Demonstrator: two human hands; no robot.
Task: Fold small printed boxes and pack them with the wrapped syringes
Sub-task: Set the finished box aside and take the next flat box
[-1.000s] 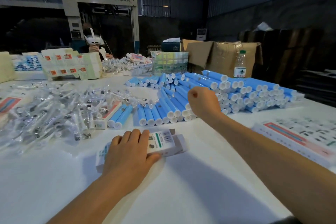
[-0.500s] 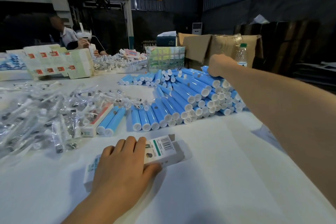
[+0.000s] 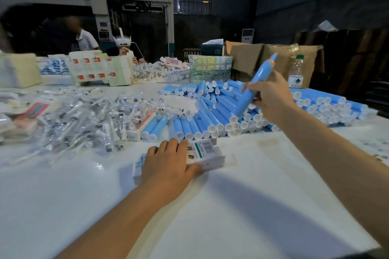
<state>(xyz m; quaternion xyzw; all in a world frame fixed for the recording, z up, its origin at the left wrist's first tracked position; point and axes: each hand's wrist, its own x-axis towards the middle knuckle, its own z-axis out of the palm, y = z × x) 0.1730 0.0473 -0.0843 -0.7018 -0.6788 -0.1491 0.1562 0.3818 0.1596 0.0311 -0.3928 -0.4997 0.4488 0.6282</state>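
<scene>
My left hand (image 3: 168,166) lies flat on a folded printed box (image 3: 205,153) on the white tabletop (image 3: 263,206), fingers spread over it. My right hand (image 3: 271,99) grips a blue tube (image 3: 252,88), lifted tilted above the blue pile (image 3: 221,115); wrapped syringes (image 3: 84,120) lie heaped to the left. I judge this the packing step: next, line the tube up with the box's open end.
</scene>
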